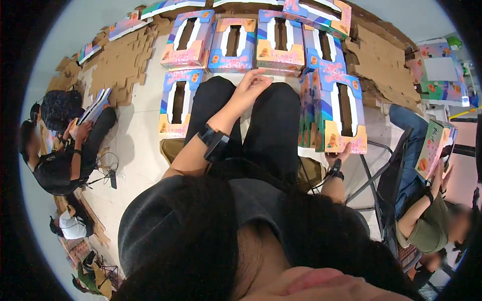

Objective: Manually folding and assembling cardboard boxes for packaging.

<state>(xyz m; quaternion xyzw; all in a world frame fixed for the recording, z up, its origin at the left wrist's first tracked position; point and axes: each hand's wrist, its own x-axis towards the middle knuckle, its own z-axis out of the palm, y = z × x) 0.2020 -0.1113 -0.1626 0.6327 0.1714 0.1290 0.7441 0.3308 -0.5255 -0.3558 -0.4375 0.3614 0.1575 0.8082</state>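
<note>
My left hand (248,89) hangs over my knees with nothing in it, its fingers loosely bent and partly apart. At my right side, my right hand (337,156) grips the near lower end of a colourful printed carton (330,120), and some of its fingers are hidden beneath. That carton is pink, blue and orange, with a long cut-out slot edged in white. Close against its left side stand several similar flat cartons (307,113). Beside my left knee lies another slotted carton (168,113).
Beyond my knees stand more slotted cartons (296,56). Brown flattened cardboard (120,60) lies to the left, with more cardboard (384,67) on the right. A seated person (57,165) handles a carton at left; another person (427,226) holds a green box (433,150) at right.
</note>
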